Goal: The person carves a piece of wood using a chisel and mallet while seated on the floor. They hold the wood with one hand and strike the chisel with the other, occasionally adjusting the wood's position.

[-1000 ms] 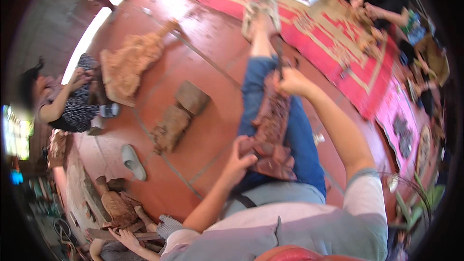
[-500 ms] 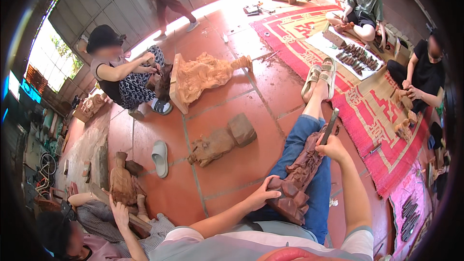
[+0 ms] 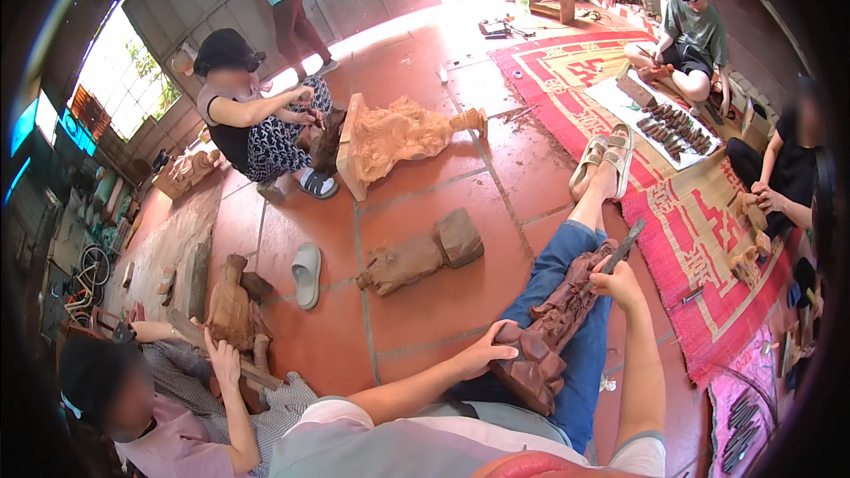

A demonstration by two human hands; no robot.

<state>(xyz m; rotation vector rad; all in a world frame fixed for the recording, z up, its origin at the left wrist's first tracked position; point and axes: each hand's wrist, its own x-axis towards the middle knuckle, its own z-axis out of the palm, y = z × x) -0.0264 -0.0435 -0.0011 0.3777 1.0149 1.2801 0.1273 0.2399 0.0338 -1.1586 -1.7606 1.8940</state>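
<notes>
A reddish-brown carved wooden statue (image 3: pixel 558 319) lies along my lap and thighs, its rocky base towards my body and its narrower end pointing away. My left hand (image 3: pixel 482 352) grips the left side of that base, thumb over the top. Near the far end of the carving, my right hand (image 3: pixel 617 285) is closed round a dark, flat-bladed carving chisel (image 3: pixel 627 246). The chisel's broad end sticks up, slanting away to the right. Its lower end is hidden by my hand and the statue, so I cannot tell whether it touches the wood.
Ahead lie a brown block carving (image 3: pixel 421 257) and a larger orange-brown statue (image 3: pixel 412 142) on red tiles. A grey slipper (image 3: pixel 306 274) is left of them. Co-workers sit left and right. At right, a red mat (image 3: pixel 682 265) and pink cloth (image 3: pixel 730 381) with several tools.
My right hand has shifted slightly, and the chisel has tilted from nearly upright further to the right. My left hand keeps its hold on the base. The view has turned a little.
</notes>
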